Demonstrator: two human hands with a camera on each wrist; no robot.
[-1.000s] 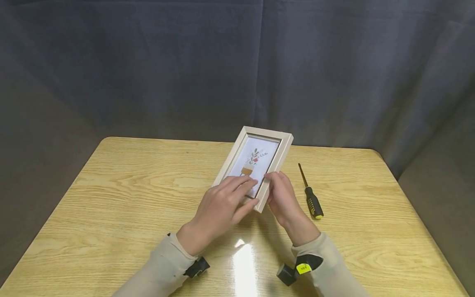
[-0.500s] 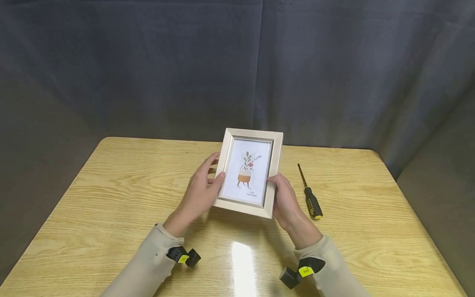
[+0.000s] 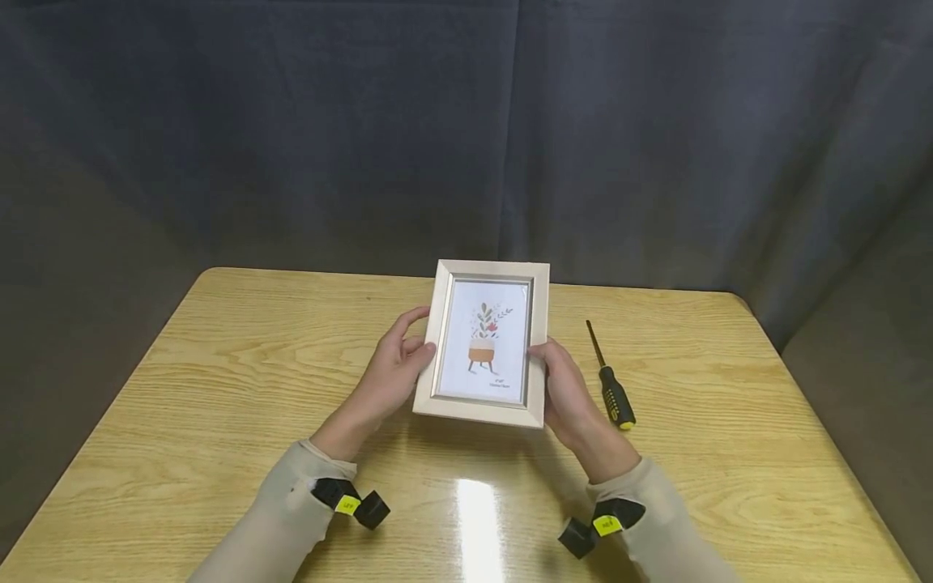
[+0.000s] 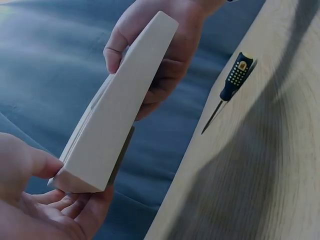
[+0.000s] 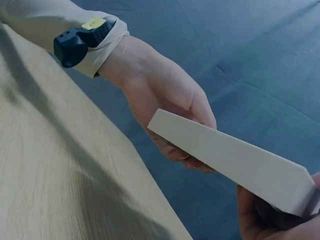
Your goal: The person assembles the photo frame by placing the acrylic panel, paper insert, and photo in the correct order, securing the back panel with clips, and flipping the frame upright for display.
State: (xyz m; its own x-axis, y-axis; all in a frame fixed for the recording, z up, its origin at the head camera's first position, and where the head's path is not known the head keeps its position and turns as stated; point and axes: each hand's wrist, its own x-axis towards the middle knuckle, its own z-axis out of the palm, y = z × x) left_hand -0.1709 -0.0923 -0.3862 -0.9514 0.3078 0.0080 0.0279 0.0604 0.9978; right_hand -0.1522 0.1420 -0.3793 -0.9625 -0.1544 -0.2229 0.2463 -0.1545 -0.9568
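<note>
Head view: a light wood-grain surface [image 3: 219,380] with rounded corners is seen, backed by a dark grey-blue curtain [image 3: 291,121] that hangs in soft folds across the whole rear of the room. A bright patch of reflected light is noted on the near middle of the surface. A pale picture frame [image 3: 483,342] with a plant-in-pot print is held above the surface, face up and tilted toward the camera. Its left edge is gripped by the left hand [image 3: 389,374], thumb on the front border, fingers curled behind. Its right edge is gripped by the right hand [image 3: 567,390] in the same manner. A screwdriver [image 3: 611,380] with a black and yellow handle lies on the surface just right of the right hand, untouched, shaft pointing away. Beige sleeves and small black wrist devices with yellow tags are seen at both wrists.

Left wrist view: the frame [image 4: 115,107] is seen edge-on, pinched between thumb and fingers of the left hand [image 4: 35,200] at its near end and clasped by the right hand [image 4: 155,55] at the far end. The screwdriver [image 4: 231,85] lies on the surface [image 4: 260,165].

Right wrist view: the frame [image 5: 235,160] is again seen edge-on, clear of the surface [image 5: 60,180], with the left hand [image 5: 165,110] wrapped round its far end.
</note>
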